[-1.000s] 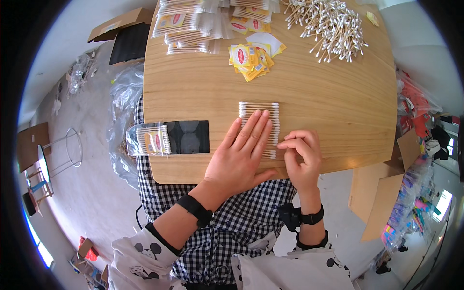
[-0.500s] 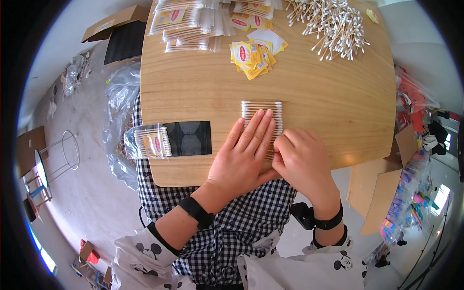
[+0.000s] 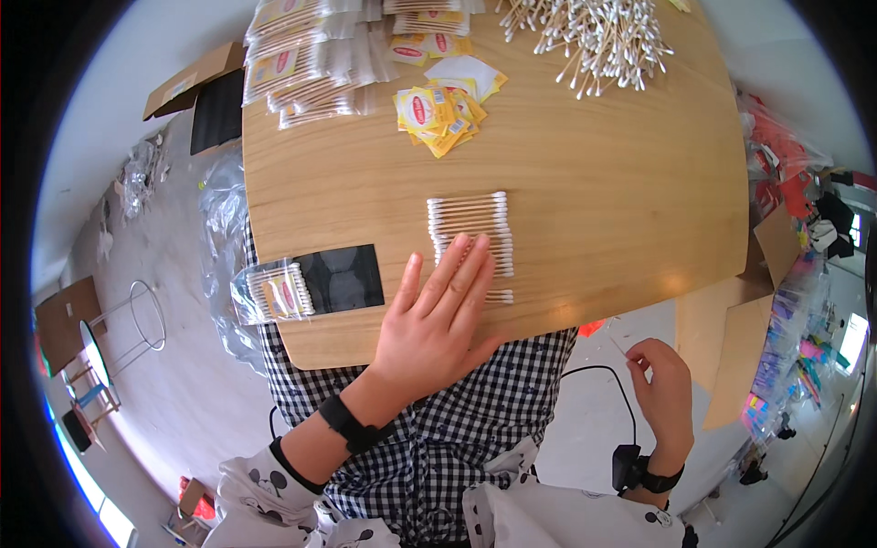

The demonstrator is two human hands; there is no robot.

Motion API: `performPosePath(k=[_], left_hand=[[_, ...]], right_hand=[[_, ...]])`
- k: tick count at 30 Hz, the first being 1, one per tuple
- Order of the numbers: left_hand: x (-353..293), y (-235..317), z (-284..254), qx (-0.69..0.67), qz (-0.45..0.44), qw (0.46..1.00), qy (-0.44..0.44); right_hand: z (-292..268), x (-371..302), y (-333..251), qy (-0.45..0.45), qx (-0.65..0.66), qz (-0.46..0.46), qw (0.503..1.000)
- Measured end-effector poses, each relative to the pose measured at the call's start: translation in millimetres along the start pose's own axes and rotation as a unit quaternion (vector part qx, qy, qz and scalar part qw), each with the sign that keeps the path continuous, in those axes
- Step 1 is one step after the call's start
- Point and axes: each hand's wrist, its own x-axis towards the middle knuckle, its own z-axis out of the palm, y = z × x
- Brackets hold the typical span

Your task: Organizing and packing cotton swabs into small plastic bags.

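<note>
A row of cotton swabs [image 3: 468, 219] lies side by side on the wooden table. My left hand [image 3: 434, 310] rests flat across the lower part of the row, fingers stretched out, hiding some of the swabs. Off the table's near right edge, my right hand [image 3: 660, 384] is pinched on a thin stick that looks like a single cotton swab [image 3: 618, 346]. To the left, a clear bag of cotton swabs [image 3: 279, 292] with a yellow card inside lies partly over a black sheet [image 3: 343, 279].
Yellow cards [image 3: 438, 114] are heaped at the back middle, beside stacked filled bags [image 3: 306, 64]. Loose cotton swabs [image 3: 603, 41] are piled at the back right. A cardboard box [image 3: 731, 338] stands right of the table [image 3: 630, 201]; a plastic bag [image 3: 224, 237] hangs at its left.
My right hand has left the row and moved right and down, off the table, with a thin stick. My left hand still lies on the row. The whole view has shifted slightly.
</note>
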Motion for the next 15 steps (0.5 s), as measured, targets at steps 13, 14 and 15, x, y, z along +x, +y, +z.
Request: performPosePath(k=[13, 14, 15], left_hand=[[-10.8, 0.4, 6.1, 0.067, 0.013, 0.995, -0.070], [-10.4, 0.9, 5.3, 0.071, 0.013, 0.995, -0.069], [-9.8, 1.5, 5.0, 0.072, 0.012, 0.995, -0.069]], right_hand=[[65.6, 104.2, -101.4, 0.126, 0.071, -0.305, 0.941], [62.8, 106.7, -104.7, 0.110, 0.043, -0.310, 0.943], [61.0, 108.6, -105.9, 0.110, 0.044, -0.311, 0.943]])
